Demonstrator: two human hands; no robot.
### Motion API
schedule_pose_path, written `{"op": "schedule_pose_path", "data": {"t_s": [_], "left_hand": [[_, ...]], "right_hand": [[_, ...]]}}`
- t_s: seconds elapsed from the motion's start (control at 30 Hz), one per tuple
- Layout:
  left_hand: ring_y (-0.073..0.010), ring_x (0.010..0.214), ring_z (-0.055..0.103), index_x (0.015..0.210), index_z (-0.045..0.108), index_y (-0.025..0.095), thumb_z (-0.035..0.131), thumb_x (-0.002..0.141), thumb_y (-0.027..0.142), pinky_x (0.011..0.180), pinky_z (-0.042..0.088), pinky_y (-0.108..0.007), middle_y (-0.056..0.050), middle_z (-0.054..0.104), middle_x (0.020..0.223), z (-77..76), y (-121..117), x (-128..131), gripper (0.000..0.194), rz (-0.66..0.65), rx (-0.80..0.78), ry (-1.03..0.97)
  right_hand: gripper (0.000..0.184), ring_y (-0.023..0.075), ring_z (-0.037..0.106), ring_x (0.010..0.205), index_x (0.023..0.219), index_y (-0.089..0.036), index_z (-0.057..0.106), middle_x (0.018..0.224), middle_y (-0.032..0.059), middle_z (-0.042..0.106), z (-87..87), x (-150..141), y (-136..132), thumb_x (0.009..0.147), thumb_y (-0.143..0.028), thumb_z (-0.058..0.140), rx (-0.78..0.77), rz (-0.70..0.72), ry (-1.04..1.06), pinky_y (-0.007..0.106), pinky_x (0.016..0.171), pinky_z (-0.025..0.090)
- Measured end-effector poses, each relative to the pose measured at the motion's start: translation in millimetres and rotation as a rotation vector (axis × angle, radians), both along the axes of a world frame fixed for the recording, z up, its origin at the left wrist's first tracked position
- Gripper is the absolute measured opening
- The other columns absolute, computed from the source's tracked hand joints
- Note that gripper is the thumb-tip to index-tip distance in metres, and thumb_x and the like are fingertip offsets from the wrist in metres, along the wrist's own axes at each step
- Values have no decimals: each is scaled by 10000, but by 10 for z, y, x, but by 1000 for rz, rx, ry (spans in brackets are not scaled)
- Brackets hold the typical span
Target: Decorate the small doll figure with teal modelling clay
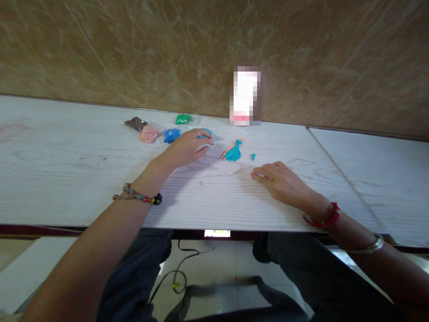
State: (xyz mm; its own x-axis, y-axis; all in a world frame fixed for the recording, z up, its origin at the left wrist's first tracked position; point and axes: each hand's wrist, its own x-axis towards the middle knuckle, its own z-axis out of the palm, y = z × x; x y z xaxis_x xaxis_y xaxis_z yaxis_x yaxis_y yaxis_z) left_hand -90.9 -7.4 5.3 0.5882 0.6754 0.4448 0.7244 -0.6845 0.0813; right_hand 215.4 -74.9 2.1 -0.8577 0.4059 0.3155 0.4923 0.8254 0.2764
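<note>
My left hand (191,146) reaches over a small bag of turquoise clay (206,133), its fingers stretched out and the thumb apart. Whether the fingertips touch the bag I cannot tell. At the fingertips of my right hand (279,182), which are drawn together low over the tabletop, shows a speck of blue clay (253,178). Between the hands lies a flat turquoise clay dress shape (233,152) with a peach edge. Just right of it is a small turquoise clay piece (254,157), apart from both hands.
Bags of green clay (183,119), blue clay (172,135) and peach clay (149,133) lie left, beside a dark grey packet (136,124). A blurred-out upright phone-like shape (246,96) leans on the marbled wall (150,53). The white wood-grain table (73,179) has a seam at right.
</note>
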Motion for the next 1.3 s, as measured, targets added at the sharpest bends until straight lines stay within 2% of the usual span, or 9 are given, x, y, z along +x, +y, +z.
{"op": "schedule_pose_path", "data": {"t_s": [0.23, 0.37, 0.47, 0.6, 0.73, 0.83, 0.93, 1.07, 1.3], "left_hand": [[-188, 1011, 552, 992, 651, 156, 441, 847, 232, 897, 441, -359, -72, 596, 1105, -8, 2, 18, 267, 15, -27, 2], [-174, 1008, 552, 980, 650, 164, 458, 830, 206, 900, 444, -341, -60, 603, 1092, 0, -9, 41, 247, 8, -22, -2], [-170, 988, 557, 978, 645, 163, 461, 828, 191, 889, 450, -333, -62, 605, 1078, 12, -21, 51, 239, -2, -24, -2], [-178, 958, 561, 971, 645, 146, 463, 838, 191, 859, 456, -338, -79, 606, 1019, 32, -51, 70, 230, 19, -48, 23], [-172, 931, 561, 979, 645, 148, 483, 844, 204, 820, 452, -314, -70, 600, 963, 56, -103, 115, 219, 31, -90, 37], [-175, 903, 565, 966, 650, 148, 483, 841, 200, 795, 442, -309, -67, 612, 923, 78, -142, 164, 215, 35, -155, 69], [-171, 847, 572, 924, 661, 149, 502, 814, 191, 740, 432, -291, -62, 631, 871, 93, -162, 206, 198, 19, -226, 107], [-152, 763, 573, 873, 671, 170, 516, 790, 205, 677, 411, -270, -41, 643, 804, 96, -179, 245, 179, -34, -251, 113], [-139, 704, 556, 932, 676, 205, 498, 827, 214, 628, 386, -252, -19, 618, 736, 112, -243, 278, 207, -142, -230, 142]], "right_hand": [[182, 184, 612, 830, 851, -159, 672, 868, 85, 688, -36, -30, 111, 866, -193, 494, -318, -40, 251, 320, 753, 480], [113, 160, 622, 745, 808, -168, 657, 805, 55, 692, 88, -153, 130, 821, -162, 545, -427, -138, 350, 278, 696, 478], [78, 135, 611, 661, 821, -173, 656, 761, 28, 691, 207, -354, 205, 781, -161, 590, -484, -218, 416, 251, 628, 453], [86, 139, 613, 680, 789, -164, 676, 758, 34, 694, 254, -698, 377, 760, -122, 607, -487, -251, 402, 251, 645, 437], [120, 137, 617, 720, 829, -165, 681, 811, 38, 700, 119, -896, 474, 759, -106, 603, -488, -193, 409, 251, 676, 442], [92, 139, 616, 718, 796, -166, 676, 792, 33, 694, -5, -915, 502, 746, -111, 622, -493, -189, 442, 259, 676, 451], [77, 149, 620, 741, 743, -170, 674, 805, 37, 696, -58, -897, 529, 735, -103, 636, -496, -170, 461, 270, 691, 460], [108, 163, 629, 781, 732, -183, 691, 812, 34, 701, -39, -879, 550, 754, -105, 620, -471, -159, 433, 290, 735, 475], [177, 165, 634, 848, 776, -195, 723, 873, 42, 702, -21, -802, 535, 800, -115, 566, -449, -62, 341, 293, 791, 494]]}}
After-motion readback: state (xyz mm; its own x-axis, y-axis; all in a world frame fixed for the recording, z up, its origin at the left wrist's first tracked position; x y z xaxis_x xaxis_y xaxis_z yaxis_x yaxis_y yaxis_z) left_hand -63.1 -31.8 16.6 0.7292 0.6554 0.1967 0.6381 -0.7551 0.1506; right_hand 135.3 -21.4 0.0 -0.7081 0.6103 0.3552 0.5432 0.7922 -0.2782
